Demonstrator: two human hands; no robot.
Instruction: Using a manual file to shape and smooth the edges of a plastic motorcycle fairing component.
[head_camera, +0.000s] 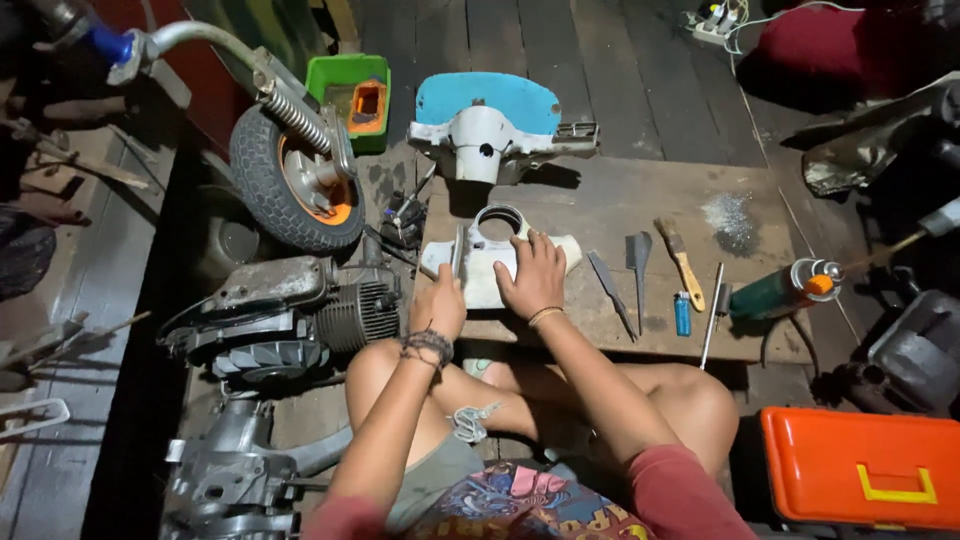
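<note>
The right hand (533, 278) lies flat on a white body panel (492, 262), fingers spread; the left hand (440, 300) grips a thin metal tool (458, 250) against it; a blue lighter (682, 314) lies nearby.

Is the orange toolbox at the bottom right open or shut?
Shut. The orange toolbox shows its lid down flat with the yellow handle lying against it, and nothing of the inside is visible. Whether it is latched I cannot tell.

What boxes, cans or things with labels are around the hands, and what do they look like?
Spray can: lying on the board's right end, green, orange cap.
Lighter: on the board, small, blue.
Toolbox: bottom right, orange, yellow latch.
Green tub: beside the wheel, an orange box inside.
No signs or screens.
</note>
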